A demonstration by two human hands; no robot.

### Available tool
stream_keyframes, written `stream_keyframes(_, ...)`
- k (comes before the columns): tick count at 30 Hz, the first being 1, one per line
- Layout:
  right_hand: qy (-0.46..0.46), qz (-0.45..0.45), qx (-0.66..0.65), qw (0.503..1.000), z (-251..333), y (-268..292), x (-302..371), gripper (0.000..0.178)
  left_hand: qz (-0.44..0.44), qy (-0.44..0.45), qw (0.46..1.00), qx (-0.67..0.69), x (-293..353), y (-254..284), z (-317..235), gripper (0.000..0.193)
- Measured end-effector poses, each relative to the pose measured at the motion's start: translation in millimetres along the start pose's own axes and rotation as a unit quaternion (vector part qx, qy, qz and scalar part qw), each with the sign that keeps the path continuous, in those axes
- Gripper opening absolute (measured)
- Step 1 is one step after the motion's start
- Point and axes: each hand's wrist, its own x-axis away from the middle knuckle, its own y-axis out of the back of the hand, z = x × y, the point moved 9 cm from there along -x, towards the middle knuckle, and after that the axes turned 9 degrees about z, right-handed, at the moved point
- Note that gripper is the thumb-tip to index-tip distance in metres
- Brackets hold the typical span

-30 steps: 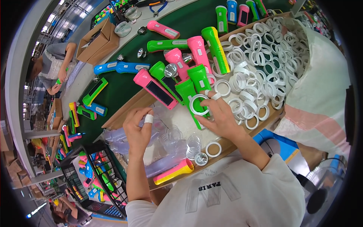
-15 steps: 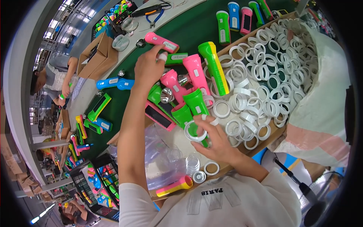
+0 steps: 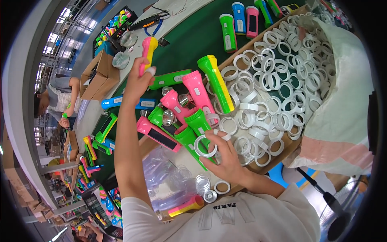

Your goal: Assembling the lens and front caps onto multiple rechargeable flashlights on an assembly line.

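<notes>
My left hand is closed round the lower end of a pink and yellow flashlight, held upright over the far edge of the green bench. In my right hand, fingers curl round a white plastic ring; another white ring sits by those fingers. Just beyond that hand lie green flashlight bodies with open heads. Pink flashlight bodies and a green and yellow flashlight lie further off. Shiny reflectors rest among them.
Many white rings fill a cardboard tray at right, beside a white sack. Clear plastic bags and stacked clear lenses lie near me. A cardboard box and blue-handled pliers sit across the bench. Another person works at far left.
My left hand has picked up the pink and yellow flashlight from the bench and drawn it left, turning it upright. My right hand still holds the ring, nearly in place. The view has shifted slightly.
</notes>
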Motion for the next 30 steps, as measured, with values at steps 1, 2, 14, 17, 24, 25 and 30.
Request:
stream_keyframes(1, -0.022, -0.011, -0.014, 1.0, -3.3, 2.8, 1.1, 0.065, 0.022, -0.023, 0.999, 0.029, 25.6, 2.8, -9.2, 0.025)
stream_keyframes(2, -0.041, -0.019, -0.03, 0.999, -6.5, 4.5, 1.7, 0.065, 0.041, -0.046, 0.997, 0.055, 53.2, 8.5, -17.3, 0.026)
stream_keyframes(14, -0.012, -0.054, -0.01, 0.998, -8.0, 7.8, 6.2, 0.079, 0.162, -0.218, 0.854, -0.443, 295.2, -43.6, -124.3, 0.036)
stream_keyframes(17, 0.022, -0.052, 0.047, 0.997, 2.5, 6.4, 12.5, 0.073, 0.22, -0.193, 0.824, -0.485, 314.5, -60.2, -112.8, 0.041)
stream_keyframes(24, 0.115, 0.019, 0.174, 0.978, 36.7, 3.3, 32.0, 0.05, 0.157, -0.186, 0.935, -0.259, 325.4, -30.3, -98.1, 0.054)
stream_keyframes(25, 0.115, 0.022, 0.175, 0.978, 42.2, 6.3, 33.5, 0.05, 0.156, -0.185, 0.935, -0.257, 324.5, -31.4, -94.2, 0.054)
stream_keyframes(30, 0.137, 0.212, 0.186, 0.95, 78.0, -1.5, 41.7, 0.062, 0.245, -0.118, 0.955, -0.121, 321.4, -47.5, -60.0, 0.049)
